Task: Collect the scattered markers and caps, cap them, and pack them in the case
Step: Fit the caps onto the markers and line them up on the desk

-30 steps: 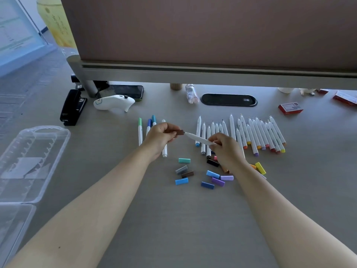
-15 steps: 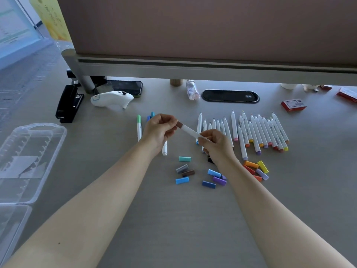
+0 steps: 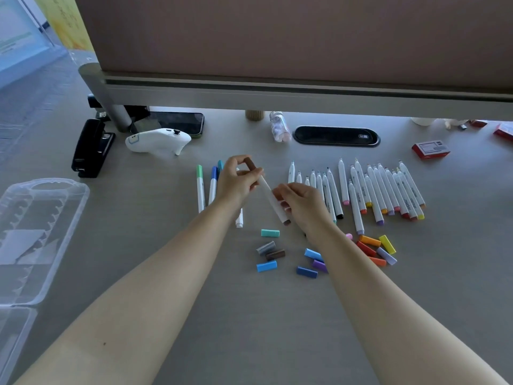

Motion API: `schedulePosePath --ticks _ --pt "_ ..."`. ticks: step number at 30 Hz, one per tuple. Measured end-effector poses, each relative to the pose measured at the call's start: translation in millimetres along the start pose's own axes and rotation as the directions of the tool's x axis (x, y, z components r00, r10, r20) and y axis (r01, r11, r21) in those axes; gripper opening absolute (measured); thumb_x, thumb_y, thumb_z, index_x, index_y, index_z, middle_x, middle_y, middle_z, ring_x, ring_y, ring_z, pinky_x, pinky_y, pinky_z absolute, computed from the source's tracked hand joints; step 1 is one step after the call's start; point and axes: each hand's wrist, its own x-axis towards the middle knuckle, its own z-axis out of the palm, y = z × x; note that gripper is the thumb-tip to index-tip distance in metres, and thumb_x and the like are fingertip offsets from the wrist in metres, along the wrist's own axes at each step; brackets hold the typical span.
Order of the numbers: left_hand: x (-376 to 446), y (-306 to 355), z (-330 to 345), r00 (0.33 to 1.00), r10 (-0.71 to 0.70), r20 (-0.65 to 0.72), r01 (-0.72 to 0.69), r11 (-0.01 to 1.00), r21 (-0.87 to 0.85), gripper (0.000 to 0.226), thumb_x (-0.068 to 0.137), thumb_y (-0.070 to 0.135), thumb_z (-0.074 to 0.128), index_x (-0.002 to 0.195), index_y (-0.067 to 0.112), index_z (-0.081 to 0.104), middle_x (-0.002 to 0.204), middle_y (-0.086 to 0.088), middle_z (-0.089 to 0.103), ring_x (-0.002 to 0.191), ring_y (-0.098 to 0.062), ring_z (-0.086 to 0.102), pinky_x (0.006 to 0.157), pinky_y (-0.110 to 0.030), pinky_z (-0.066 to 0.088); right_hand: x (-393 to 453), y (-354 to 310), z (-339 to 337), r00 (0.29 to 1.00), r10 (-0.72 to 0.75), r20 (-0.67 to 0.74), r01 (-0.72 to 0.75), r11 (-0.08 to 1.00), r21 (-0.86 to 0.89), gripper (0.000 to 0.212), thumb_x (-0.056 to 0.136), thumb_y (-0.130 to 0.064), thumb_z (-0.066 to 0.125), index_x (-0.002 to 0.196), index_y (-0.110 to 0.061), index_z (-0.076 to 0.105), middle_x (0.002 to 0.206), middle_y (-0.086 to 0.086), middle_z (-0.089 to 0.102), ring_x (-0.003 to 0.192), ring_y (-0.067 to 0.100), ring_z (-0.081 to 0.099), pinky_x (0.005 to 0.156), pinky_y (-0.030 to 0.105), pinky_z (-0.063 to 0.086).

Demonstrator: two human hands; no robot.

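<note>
**Marker swung from level to steep, brown cap now high at the left hand**

Tilted since a second ago: marker no longer nearly level between the hands but slanting steeply, brown cap lifted up and to the left, brown base end dropped low beside the right wrist.

Left hand raised above the surface, fingers curled, thumb and fingertips pinching the marker just under the brown cap. Right hand lower and to the right, fingers curled round the marker's lower barrel. Both hands clamped on the same marker, held clear of the surface.

Behind the left hand, three capped markers lying side by side: green, blue and a teal one mostly hidden; one more white barrel showing below the wrist.

Right of the hands, a row of uncapped markers, tips pointing away, coloured ends toward the body.

Nearer the body, loose caps scattered: teal, grey, brown, blues and purple by the right forearm, and an orange, red, yellow and lilac cluster further right.

Far left, clear case lying open at the surface edge.
</note>
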Motion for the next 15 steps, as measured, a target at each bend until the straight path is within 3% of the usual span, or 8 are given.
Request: schedulePosePath --ticks 3,5,7,11,15 --pt "12 3 -4 0.998 0.015 0.055 -0.027 0.973 0.231 0.033 0.089 0.009 0.054 0.121 0.009 0.046 0.099 -0.012 0.059 0.080 -0.012 0.060 0.069 -0.015 0.046 16 7 -6 0.989 -0.056 -0.139 0.043 0.995 -0.091 0.024 0.092 -0.020 0.051 0.106 -0.005 0.062 0.089 -0.001 0.059 0.082 0.012 0.052 0.066 0.018 0.042" --pt "22 1 -8 0.994 0.050 0.094 -0.083 0.915 0.395 0.032 0.089 0.013 0.056 0.120 0.012 0.049 0.102 -0.012 0.061 0.095 -0.020 0.061 0.079 -0.024 0.045 27 16 -10 0.969 -0.103 -0.222 0.045 0.966 -0.254 0.027 0.091 -0.023 0.053 0.109 -0.006 0.061 0.100 0.004 0.064 0.087 0.013 0.052 0.076 0.025 0.044" --pt "30 -3 -11 0.989 0.068 0.128 -0.124 0.858 0.498 0.032 0.088 0.016 0.058 0.118 0.014 0.050 0.099 -0.011 0.061 0.095 -0.022 0.058 0.079 -0.028 0.042 37 23 -11 0.949 -0.147 -0.280 0.014 0.904 -0.427 0.029 0.089 -0.028 0.055 0.110 -0.009 0.062 0.106 0.007 0.065 0.092 0.017 0.055 0.079 0.029 0.040" --pt "44 -12 -16 0.985 0.097 0.146 -0.169 0.746 0.644 0.032 0.087 0.023 0.059 0.118 0.015 0.051 0.090 0.000 0.054 0.089 -0.019 0.052 0.077 -0.027 0.038 48 29 -4 0.940 -0.182 -0.287 -0.058 0.748 -0.662 0.035 0.088 -0.038 0.056 0.111 -0.013 0.062 0.114 0.009 0.059 0.111 0.025 0.049 0.092 0.036 0.035" --pt "53 -17 -18 0.978 0.152 0.145 -0.209 0.629 0.749 0.036 0.087 0.029 0.058 0.120 0.015 0.051 0.101 -0.004 0.060 0.111 -0.026 0.049 0.097 -0.037 0.037 56 29 5 0.939 -0.194 -0.283 -0.107 0.619 -0.778 0.040 0.085 -0.045 0.056 0.099 -0.008 0.063 0.104 0.010 0.059 0.104 0.026 0.048 0.088 0.035 0.034"
